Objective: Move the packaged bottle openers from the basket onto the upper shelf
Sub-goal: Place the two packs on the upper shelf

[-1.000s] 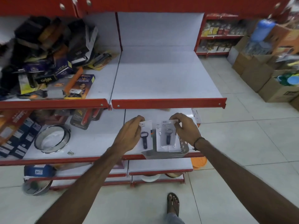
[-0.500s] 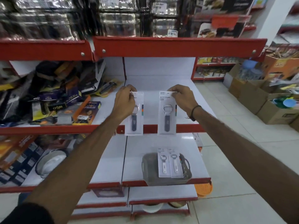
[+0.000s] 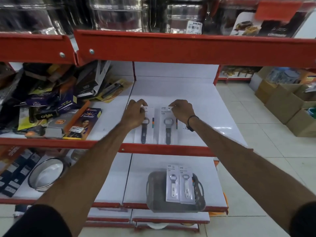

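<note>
- The left hand (image 3: 134,115) pinches the top edge of a carded bottle opener with a dark handle (image 3: 144,127); its fingers (image 3: 142,104) curl over the card's upper corner, and the rest of the pack runs down from them toward the shelf's front lip.
- The right hand (image 3: 182,110) grips the top of a second carded opener with a grey handle (image 3: 168,127) the same way, fingers closed on the upper edge, the card lying below them.
- Both packs lie flat, side by side and nearly touching, on the white upper shelf (image 3: 205,117), just behind its red front rail.
- One level down, the grey basket (image 3: 153,199) sits at the front edge of the lower shelf (image 3: 136,177). Two more packaged openers with white handles (image 3: 180,184) rest across it, side by side.
- Left of the hands, on the neighbouring bay, lies a jumble of boxed goods (image 3: 56,106), apart from the two cards.
</note>
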`<action>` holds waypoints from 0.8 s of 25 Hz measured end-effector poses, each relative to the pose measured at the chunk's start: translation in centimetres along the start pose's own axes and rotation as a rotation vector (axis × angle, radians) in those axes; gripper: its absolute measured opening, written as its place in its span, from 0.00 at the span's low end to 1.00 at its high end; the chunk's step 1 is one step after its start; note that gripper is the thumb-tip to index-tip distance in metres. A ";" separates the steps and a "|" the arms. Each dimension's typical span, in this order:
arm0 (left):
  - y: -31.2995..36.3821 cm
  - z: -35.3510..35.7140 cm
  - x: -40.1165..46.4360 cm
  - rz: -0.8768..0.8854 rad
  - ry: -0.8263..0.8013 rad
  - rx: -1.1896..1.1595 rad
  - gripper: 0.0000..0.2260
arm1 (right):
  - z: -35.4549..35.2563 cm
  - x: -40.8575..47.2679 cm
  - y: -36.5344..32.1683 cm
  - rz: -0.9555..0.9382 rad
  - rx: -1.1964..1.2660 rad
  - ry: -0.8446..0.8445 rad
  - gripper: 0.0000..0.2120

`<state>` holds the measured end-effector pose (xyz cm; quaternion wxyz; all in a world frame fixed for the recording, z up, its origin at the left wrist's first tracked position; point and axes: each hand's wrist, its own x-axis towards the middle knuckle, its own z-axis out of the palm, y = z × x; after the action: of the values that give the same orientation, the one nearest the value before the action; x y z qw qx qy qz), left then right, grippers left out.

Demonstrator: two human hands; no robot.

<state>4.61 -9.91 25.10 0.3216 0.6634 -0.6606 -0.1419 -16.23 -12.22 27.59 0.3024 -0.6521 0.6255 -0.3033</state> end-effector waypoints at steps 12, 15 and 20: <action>2.9 -0.3 -8.1 0.125 0.118 0.290 0.20 | 0.7 -7.5 2.2 -0.384 -0.476 0.281 0.17; 4.1 1.6 -14.0 0.228 0.300 0.228 0.14 | 1.4 -12.6 4.1 -0.590 -0.422 0.562 0.08; 2.7 7.8 -21.9 0.347 0.274 0.165 0.10 | 3.5 -19.7 11.0 -0.606 -0.373 0.617 0.06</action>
<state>-4.25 9.67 15.70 0.3725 0.5771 -0.7242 0.0610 -21.17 7.17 16.48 -0.1220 -0.7280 0.5116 -0.4399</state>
